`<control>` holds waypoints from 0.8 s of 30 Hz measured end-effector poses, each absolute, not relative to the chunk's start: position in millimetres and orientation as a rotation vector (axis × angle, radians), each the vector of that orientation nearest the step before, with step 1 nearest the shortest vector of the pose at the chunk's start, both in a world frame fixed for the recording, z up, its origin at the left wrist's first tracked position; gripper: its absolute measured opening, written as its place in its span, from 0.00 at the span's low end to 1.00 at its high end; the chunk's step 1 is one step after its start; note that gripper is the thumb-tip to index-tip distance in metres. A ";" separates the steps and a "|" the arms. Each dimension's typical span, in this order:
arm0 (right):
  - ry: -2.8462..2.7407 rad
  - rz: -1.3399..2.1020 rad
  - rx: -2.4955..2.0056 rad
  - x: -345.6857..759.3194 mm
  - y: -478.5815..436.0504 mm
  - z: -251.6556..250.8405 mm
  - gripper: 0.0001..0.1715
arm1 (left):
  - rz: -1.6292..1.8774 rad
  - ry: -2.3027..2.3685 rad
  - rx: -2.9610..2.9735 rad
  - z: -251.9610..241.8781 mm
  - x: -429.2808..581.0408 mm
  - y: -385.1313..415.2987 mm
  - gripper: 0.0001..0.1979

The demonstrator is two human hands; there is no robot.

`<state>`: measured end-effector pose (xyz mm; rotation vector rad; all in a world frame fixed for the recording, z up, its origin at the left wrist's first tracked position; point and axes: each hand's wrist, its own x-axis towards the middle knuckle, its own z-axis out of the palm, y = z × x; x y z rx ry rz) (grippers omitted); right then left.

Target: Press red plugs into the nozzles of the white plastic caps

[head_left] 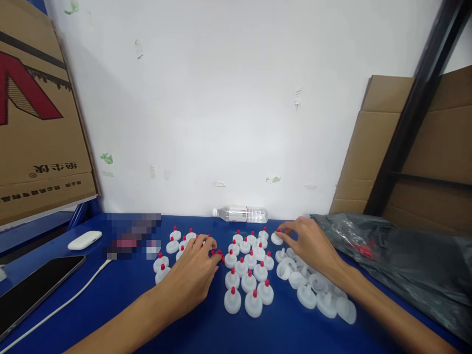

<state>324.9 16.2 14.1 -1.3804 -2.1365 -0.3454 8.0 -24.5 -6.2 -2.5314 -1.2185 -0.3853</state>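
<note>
My right hand (309,242) pinches the red tip of a white nozzle cap (276,239), which stands on the table beside the grouped caps. My left hand (193,273) is bent over a small pile of loose red tips (220,255), its fingers curled among them. Whether a tip sits between those fingers is hidden. Between the hands, several white caps with red tips (249,281) stand upright. Below my right forearm lie several white caps without red tips (307,296), heaped together. More red-tipped caps (161,263) stand left of my left hand, partly covered by it.
A clear plastic bottle (241,214) lies against the wall at the back. On the left are a phone (40,290), a white case (84,240), a white cable (79,300) and a cardboard box (40,132). Dark plastic sheeting (413,275) covers the right side of the blue table (199,332).
</note>
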 end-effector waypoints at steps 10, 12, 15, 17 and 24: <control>-2.184 -0.322 -1.453 339.1 22.4 20.8 0.20 | -0.349 -1.200 -2.564 -11.7 4.2 -16.6 0.09; -2.226 -0.298 -1.440 341.7 20.8 24.6 0.19 | -0.329 -1.190 -2.571 -10.4 5.1 -16.0 0.07; -2.361 -0.208 -1.346 342.8 16.0 28.2 0.17 | -0.319 -1.148 -2.577 -8.9 7.1 -15.8 0.07; -2.438 -0.133 -1.293 342.3 13.6 27.6 0.16 | -0.320 -1.118 -2.575 -9.2 8.0 -15.5 0.07; -2.496 -0.098 -1.235 340.5 19.0 17.9 0.13 | -0.285 -1.038 -2.559 -10.2 9.3 -17.7 0.07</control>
